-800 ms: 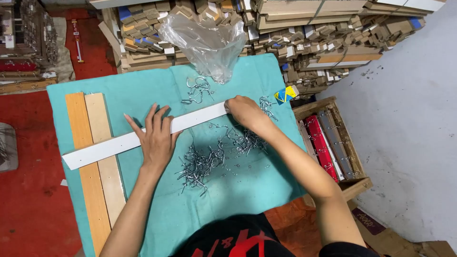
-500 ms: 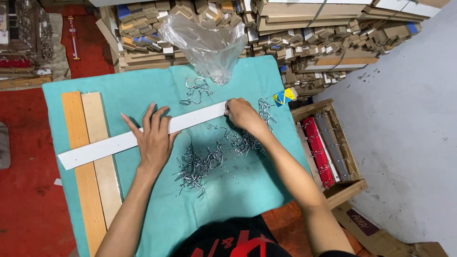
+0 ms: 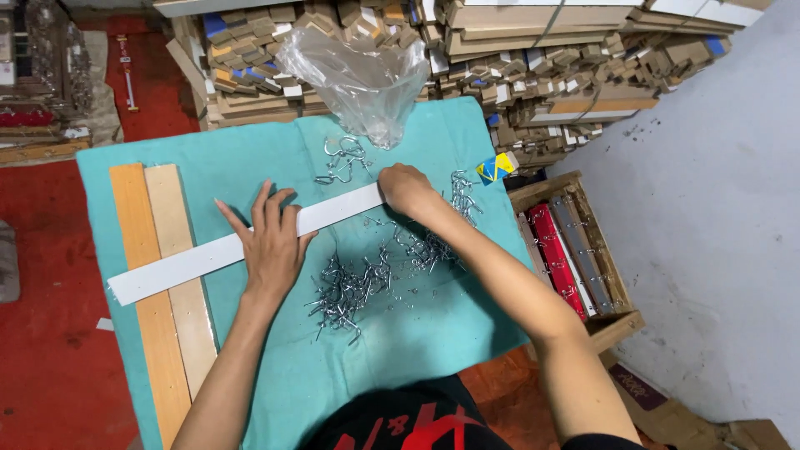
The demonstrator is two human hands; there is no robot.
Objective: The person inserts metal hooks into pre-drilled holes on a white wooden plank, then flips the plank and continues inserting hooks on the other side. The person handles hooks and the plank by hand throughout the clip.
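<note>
Looking down from the head camera, I am seeing two bare hands working over one teal cloth point(image 3: 275, 400) spread on a table. The left hand point(image 3: 271, 242) is lying flat with fingers splayed, pressing on the middle of one long white strip point(image 3: 192, 262) that is running diagonally across the cloth; it is gripping nothing, only bearing down. The right hand point(image 3: 406, 188) is curling over the strip's upper right end; its fingertips are hidden beneath the knuckles, so I cannot tell whether it is pinching the strip or a hook.

Two wooden slats are lying side by side under the strip's left part: one orange slat point(image 3: 142, 292) and one pale slat point(image 3: 179, 275). I am counting three loose clusters of small metal hooks: a large heap point(image 3: 350, 287) just below the strip, a smaller scatter point(image 3: 340, 158) above it, and a third group point(image 3: 460, 196) beside the right wrist. Single hooks are too small and tangled to count.

One clear plastic bag point(image 3: 362, 79) is standing at the cloth's far edge, its contents hard to make out. One wooden crate point(image 3: 617, 321) is sitting to the right of the table, holding red and grey flat pieces. Stacked wooden offcuts point(image 3: 533, 50) are filling the background, cut off by the top of the view.
</note>
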